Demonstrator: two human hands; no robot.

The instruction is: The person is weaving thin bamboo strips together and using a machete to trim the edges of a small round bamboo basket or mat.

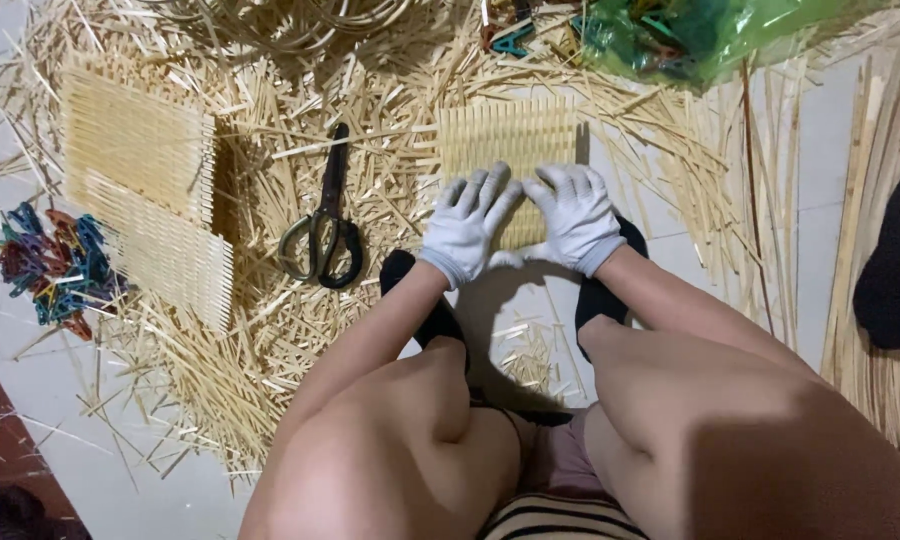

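Note:
A small woven mat of pale bamboo strips (510, 140) lies flat on the floor between my feet. My left hand (467, 224) and my right hand (573, 215), both in white gloves, press down side by side on the mat's near edge with fingers spread. Neither hand grips anything. My black-socked feet (600, 295) sit just under the hands at the mat's near corners.
Black scissors (324, 232) lie closed to the left. Stacked finished woven mats (145, 190) sit further left, next to a pile of coloured clips (52, 265). A green plastic bag (700, 30) lies at the top. Loose bamboo slivers cover the floor; long strips (870, 200) run along the right.

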